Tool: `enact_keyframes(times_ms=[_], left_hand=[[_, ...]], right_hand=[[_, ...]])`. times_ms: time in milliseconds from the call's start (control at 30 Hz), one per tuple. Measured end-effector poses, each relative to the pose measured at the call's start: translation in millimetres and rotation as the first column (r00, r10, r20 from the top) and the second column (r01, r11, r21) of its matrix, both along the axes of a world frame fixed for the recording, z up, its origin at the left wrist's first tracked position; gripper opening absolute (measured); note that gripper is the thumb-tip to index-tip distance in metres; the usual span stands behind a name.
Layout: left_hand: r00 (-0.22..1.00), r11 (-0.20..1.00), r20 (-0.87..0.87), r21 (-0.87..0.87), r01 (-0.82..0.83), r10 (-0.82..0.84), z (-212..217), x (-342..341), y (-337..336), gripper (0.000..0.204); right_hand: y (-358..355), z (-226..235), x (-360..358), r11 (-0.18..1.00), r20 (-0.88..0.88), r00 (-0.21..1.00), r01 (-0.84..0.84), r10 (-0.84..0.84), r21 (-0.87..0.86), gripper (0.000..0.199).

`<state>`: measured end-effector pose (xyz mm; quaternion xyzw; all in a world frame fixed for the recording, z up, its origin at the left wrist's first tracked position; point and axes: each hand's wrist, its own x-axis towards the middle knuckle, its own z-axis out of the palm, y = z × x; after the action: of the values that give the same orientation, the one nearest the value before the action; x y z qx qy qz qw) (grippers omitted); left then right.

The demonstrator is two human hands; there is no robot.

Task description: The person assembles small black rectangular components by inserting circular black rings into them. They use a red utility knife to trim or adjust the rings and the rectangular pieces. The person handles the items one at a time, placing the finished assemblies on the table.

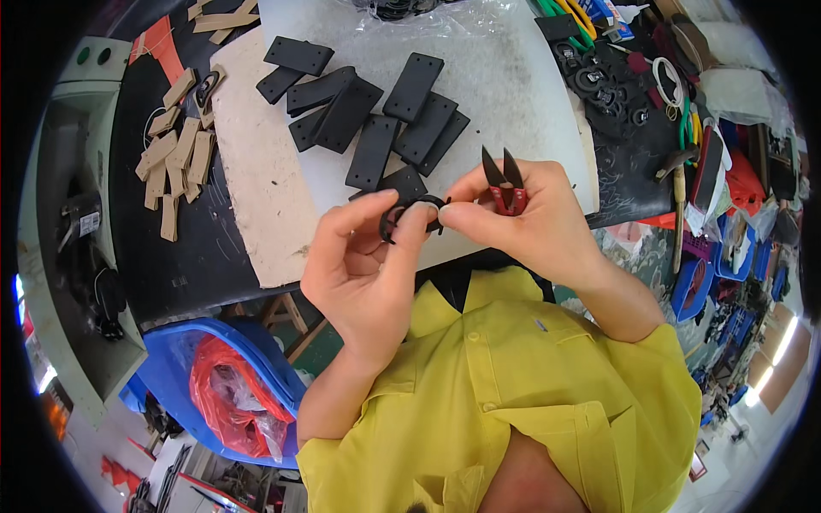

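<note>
Mid-frame: left hand [359, 256] pinching black ring piece [409, 215], right hand [522, 218] gripping it plus red snips [506, 184]; black rectangular pieces [376, 111] waiting on worktop [256, 197], upper centre.

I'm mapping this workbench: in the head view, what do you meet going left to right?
Tan strips → black rectangular pieces → black ring pinched by both hands → red thread snips → black buckles → blue bins.

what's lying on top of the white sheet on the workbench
A loose pile of flat black rectangular pieces lies on the white sheet, some overlapping. Whatever sits beneath the overlapped ones is covered.
</note>
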<state>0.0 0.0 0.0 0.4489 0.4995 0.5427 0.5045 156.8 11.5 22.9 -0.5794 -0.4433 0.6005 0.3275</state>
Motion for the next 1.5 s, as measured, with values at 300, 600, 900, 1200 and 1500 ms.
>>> enact_keyframes(times_ms=[300,600,900,1200,1500], left_hand=[[0.996,0.999,-0.09,-0.032,-0.004,0.001,-1,-9,-13,0.021],[0.995,0.991,-0.03,-0.086,-0.102,0.1,-3,-9,-29,0.018],[0.799,0.975,-0.601,0.182,0.13,0.006,-7,-42,-4,0.037],[0.721,0.939,-0.684,0.309,0.153,0.108,-17,-36,-5,0.02],[0.928,0.914,0.358,-0.333,0.231,-0.104,14,-37,-12,0.019]], right_hand=[[-19,-30,-1,0.557,0.474,0.88,-0.382,-0.023,0.737,0.022],[-23,-33,-4,0.349,0.512,0.858,-0.471,-0.03,0.81,0.029],[-11,-15,8,0.46,0.481,0.874,-0.398,-0.073,0.794,0.037],[-9,-3,2,0.787,0.109,0.955,-0.29,0.276,0.544,0.024],[-9,-2,-1,0.743,0.212,0.939,-0.343,0.269,0.575,0.025]])
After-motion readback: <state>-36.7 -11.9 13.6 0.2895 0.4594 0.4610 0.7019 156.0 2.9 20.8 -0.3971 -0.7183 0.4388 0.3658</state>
